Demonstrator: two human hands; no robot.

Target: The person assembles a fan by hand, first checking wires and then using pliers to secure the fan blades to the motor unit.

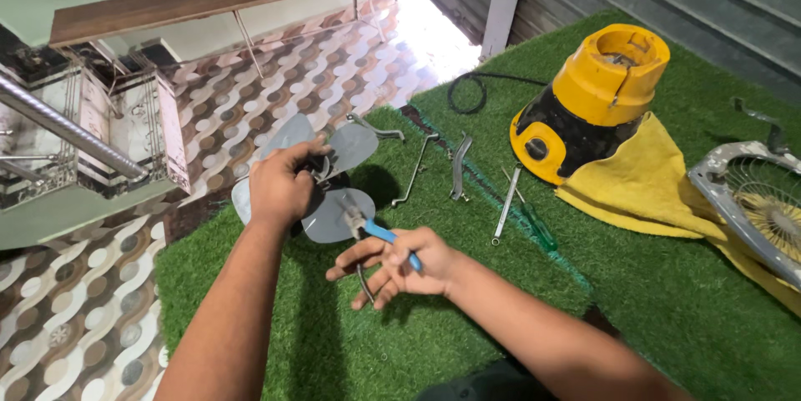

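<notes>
left hand (279, 188) is gripping the hub of the fan blade (321, 180), fingers curled over it; the blade is lying at the turf's (334, 334) left edge, one lobe hanging over the tiled floor (75, 317). right hand (400, 266) is holding blue-handled pliers (375, 234), fingers pinching the handles, the nose touching the hub. whether the nose is biting anything, cannot tell. open turf is lying below both forearms. just right of the blade, metal brackets (459, 167) and a screwdriver (526, 217) are lying apart from each other. further right, a yellow motor housing (592, 100) is sitting on a yellow cloth (642, 184). a fan grille (755, 196) is running off the right edge.
</notes>
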